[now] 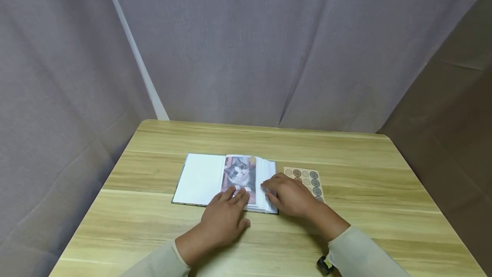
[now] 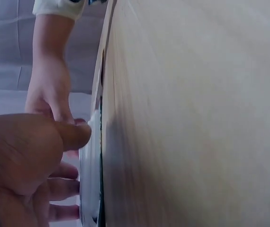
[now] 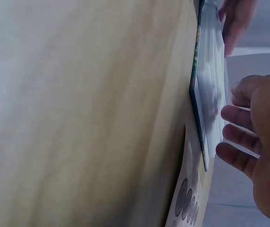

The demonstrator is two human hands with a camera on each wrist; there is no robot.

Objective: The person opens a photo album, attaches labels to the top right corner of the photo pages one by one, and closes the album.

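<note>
A small photo album (image 1: 199, 178) lies spread on the table, its white inside cover to the left and a thick stack of pages to the right. The top page shows a photo of a grey-and-white cat (image 1: 238, 173) with a round tan sticker (image 1: 252, 160) in its upper right corner. My left hand (image 1: 224, 219) rests its extended fingers on the photo's lower part. Over the right edge of the pages is my right hand (image 1: 290, 193), its fingers slightly bent; in the right wrist view, the fingertips (image 3: 226, 150) are right at the page edges (image 3: 215, 94), pinching nothing visible.
A tan sheet of round stickers (image 1: 316, 180) lies right of the album, partly hidden by the right hand. A black device (image 1: 324, 265) sits by the right sleeve cuff. Grey curtains (image 1: 230, 46) hang behind the wooden table (image 1: 146, 221).
</note>
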